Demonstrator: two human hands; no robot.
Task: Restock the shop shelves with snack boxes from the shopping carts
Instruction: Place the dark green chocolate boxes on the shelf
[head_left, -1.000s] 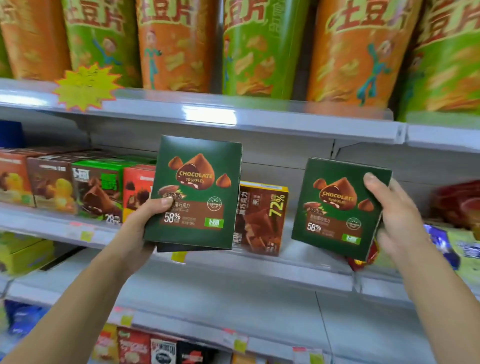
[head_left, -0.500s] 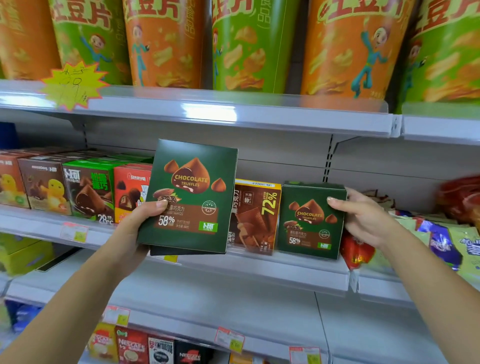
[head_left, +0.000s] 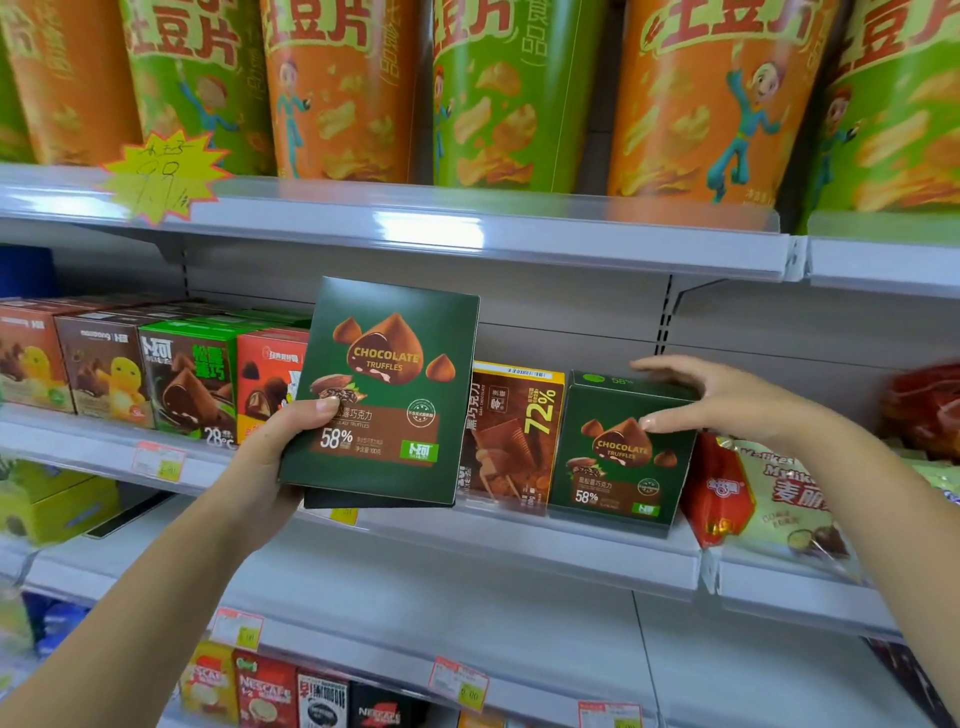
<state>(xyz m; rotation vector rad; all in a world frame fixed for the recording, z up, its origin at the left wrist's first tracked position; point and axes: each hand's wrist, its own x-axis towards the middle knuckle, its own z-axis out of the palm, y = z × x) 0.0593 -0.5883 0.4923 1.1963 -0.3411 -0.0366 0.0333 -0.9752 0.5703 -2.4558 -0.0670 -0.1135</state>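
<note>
The right hand (head_left: 727, 400), now open, had shelved one truffle box (head_left: 618, 467) (just right of the 72% box (head_left: 514, 431)); the left hand (head_left: 270, 457) gripped the next box (head_left: 384, 389).

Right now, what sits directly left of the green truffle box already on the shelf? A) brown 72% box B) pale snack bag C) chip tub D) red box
A: the brown 72% box stands against the left side of the shelved green truffle box, which sits under the right hand; the left hand grips a second green truffle box in front of the shelf.
</note>
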